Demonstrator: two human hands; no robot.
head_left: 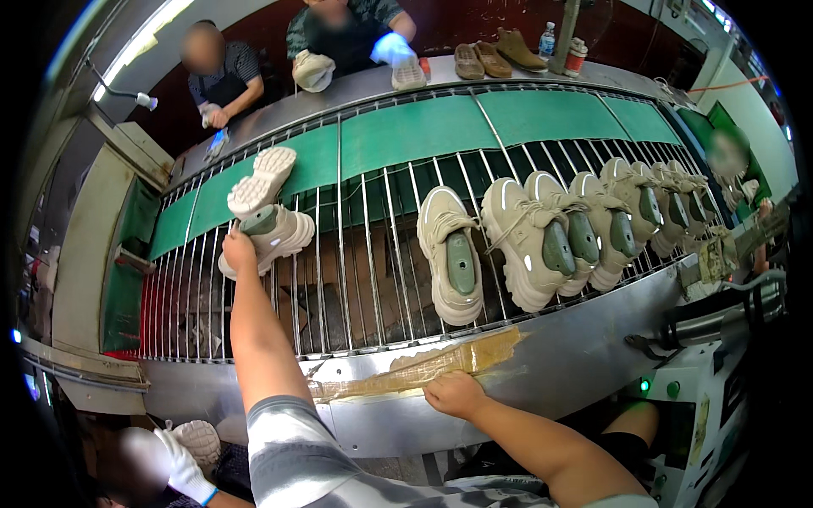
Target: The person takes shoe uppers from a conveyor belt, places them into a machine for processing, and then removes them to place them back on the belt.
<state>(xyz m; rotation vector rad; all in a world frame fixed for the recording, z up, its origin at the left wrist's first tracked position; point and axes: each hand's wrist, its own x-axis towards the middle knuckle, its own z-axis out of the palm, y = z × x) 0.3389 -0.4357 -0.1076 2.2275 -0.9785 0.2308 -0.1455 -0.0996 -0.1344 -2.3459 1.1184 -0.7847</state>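
Observation:
My left hand (pixel 240 251) reaches over the rod conveyor (pixel 356 288) and is closed on a beige chunky sneaker (pixel 284 235) at the left. A green shoe last sits inside that sneaker. Just beyond lies another beige sneaker (pixel 262 179), its lugged sole showing. My right hand (pixel 455 394) rests curled into a fist on the near metal edge, beside brown tape (pixel 457 354), and no object shows in it. To the right, a beige sneaker with a green last (pixel 450 258) stands on the rods, and several more like it (pixel 529 245) line up beyond.
Green sheeting (pixel 415 127) covers the conveyor's far side. Across it, two people work at a metal bench with shoes, brown shoes (pixel 483 61) and a water bottle (pixel 547 40). At lower left, a person's white-gloved hand (pixel 182 468) is near a sneaker. A control box (pixel 677 423) stands at right.

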